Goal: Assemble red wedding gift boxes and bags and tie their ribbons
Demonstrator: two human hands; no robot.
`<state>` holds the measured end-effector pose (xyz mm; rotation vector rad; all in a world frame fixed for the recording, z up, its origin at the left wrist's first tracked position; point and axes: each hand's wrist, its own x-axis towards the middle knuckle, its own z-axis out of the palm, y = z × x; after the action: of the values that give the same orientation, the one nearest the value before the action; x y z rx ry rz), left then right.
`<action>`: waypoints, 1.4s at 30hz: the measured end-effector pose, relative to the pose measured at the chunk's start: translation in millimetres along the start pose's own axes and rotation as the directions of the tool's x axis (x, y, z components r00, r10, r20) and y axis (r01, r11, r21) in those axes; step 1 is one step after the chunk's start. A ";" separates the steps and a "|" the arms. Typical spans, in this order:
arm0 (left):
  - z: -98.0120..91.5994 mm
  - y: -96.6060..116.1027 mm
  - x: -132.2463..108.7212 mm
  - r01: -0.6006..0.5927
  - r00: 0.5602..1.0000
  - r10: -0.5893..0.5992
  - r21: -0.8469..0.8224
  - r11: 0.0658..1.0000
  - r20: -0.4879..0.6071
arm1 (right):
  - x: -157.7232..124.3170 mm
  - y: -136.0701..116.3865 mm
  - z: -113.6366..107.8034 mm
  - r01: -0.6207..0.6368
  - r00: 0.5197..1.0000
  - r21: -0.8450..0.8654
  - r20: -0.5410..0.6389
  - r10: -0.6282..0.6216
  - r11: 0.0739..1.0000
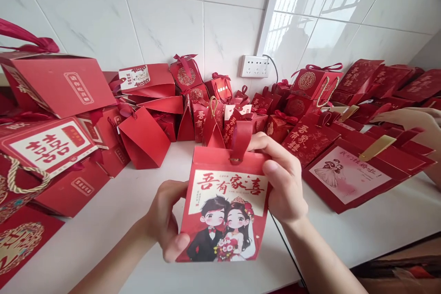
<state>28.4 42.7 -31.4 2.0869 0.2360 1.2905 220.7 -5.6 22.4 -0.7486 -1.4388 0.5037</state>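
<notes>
I hold a flat red gift box [223, 202] in both hands above the white table [113, 220]. It shows a cartoon bride and groom under a cream panel of Chinese characters, with a red ribbon loop at its top. My left hand [167, 220] grips the box's lower left edge, thumb on the front. My right hand [280, 181] clasps the upper right corner, fingers curled over the top edge.
Several red gift boxes and bags are heaped along the tiled wall, some folded up [144, 135], some flat [347, 177]. A large stack [51, 147] rises at the left. A wall socket [254, 66] is behind. Another person's hand [413, 121] rests at the far right.
</notes>
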 end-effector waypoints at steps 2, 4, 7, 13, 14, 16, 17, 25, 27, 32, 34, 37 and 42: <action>-2.6 2.3 3.3 -0.002 0.998 0.007 -0.072 0.997 0.070 | 1.5 0.1 -0.9 -0.078 0.997 -0.021 -0.002 0.078 0.997; -4.6 3.1 4.8 0.034 0.994 -0.021 -0.122 0.992 0.105 | 3.6 -0.7 0.2 -0.139 0.990 -0.073 -0.029 0.137 0.988; -5.0 2.3 4.8 0.054 0.994 -0.042 -0.128 0.990 0.099 | 6.7 -2.0 3.3 -0.167 0.985 -0.131 -0.071 0.158 0.977; -2.8 -0.5 4.3 0.036 0.995 -0.026 -0.110 0.993 0.093 | 7.8 1.1 4.9 -0.153 0.986 -0.168 -0.089 0.139 0.974; -2.8 -0.7 4.3 0.034 0.996 -0.024 -0.105 0.994 0.091 | 7.5 2.0 4.7 -0.152 0.986 -0.170 -0.091 0.138 0.974; -3.1 -1.3 4.3 0.033 0.996 -0.025 -0.098 0.995 0.086 | 7.1 3.5 4.3 -0.141 0.988 -0.168 -0.086 0.128 0.976; -3.3 -1.7 4.2 0.033 0.996 -0.024 -0.097 0.995 0.087 | 6.9 4.2 4.3 -0.132 0.989 -0.165 -0.081 0.120 0.977; -4.8 -3.9 4.4 0.041 0.996 -0.032 -0.106 0.993 0.087 | 7.0 7.7 6.0 -0.118 0.990 -0.173 -0.092 0.103 0.978; -4.6 -3.2 4.7 0.036 0.996 -0.028 -0.105 0.994 0.082 | 7.8 7.5 6.2 -0.122 0.990 -0.181 -0.095 0.106 0.976; -3.1 -2.6 5.6 0.031 0.997 -0.025 -0.082 0.996 0.072 | 8.9 5.8 7.1 -0.121 0.990 -0.207 -0.094 0.103 0.971; -3.2 -4.1 4.4 0.037 0.997 -0.031 -0.073 0.997 0.075 | 8.7 5.6 7.2 -0.127 0.990 -0.205 -0.094 0.110 0.970; -5.7 -7.8 0.8 0.057 0.996 -0.055 -0.028 0.998 0.067 | 8.2 8.5 4.9 -0.141 0.988 -0.179 -0.089 0.127 0.974; -7.4 -9.2 -0.8 0.277 0.950 -0.225 0.255 0.926 -0.214 | 11.8 26.4 -3.3 -0.159 0.958 0.158 -0.212 0.191 0.975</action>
<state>23.4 52.6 -35.5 2.0827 0.7870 1.3499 228.4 20.3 11.7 -0.7985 -1.1193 0.6281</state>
